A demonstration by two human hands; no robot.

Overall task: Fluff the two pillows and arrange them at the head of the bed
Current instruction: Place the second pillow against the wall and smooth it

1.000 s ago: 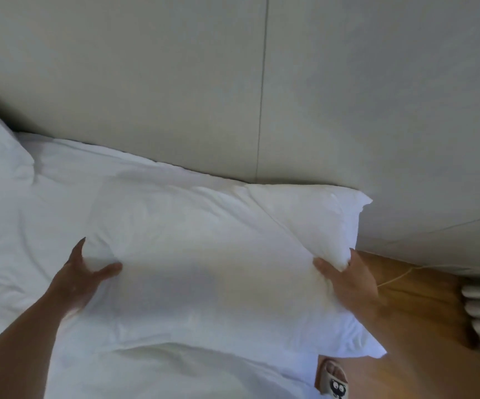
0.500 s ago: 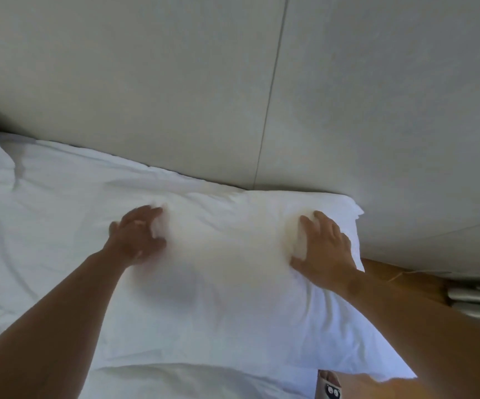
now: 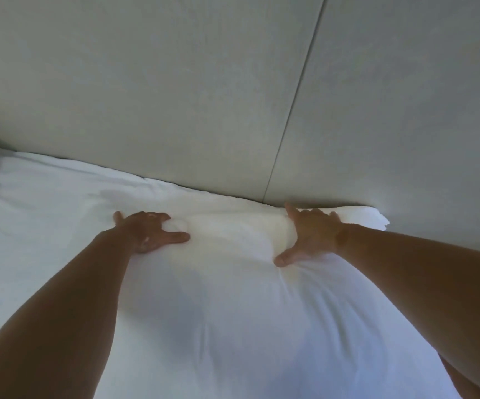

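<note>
Left hand (image 3: 146, 233) and right hand (image 3: 309, 236) pressing into the white pillow (image 3: 233, 298), each grip spread flat, clasping nothing; headboard (image 3: 175, 110) lying just beyond the fingertips.

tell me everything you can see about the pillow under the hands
The pillow is white, in a plain soft fabric case, plump and creased where pressed. It lies flat on the bed sheet, its far edge against the grey padded headboard, one loose corner of the case sticking out at the right. The left hand and right hand both press down on its far half, denting it, with folds spreading out from the right thumb.
</note>
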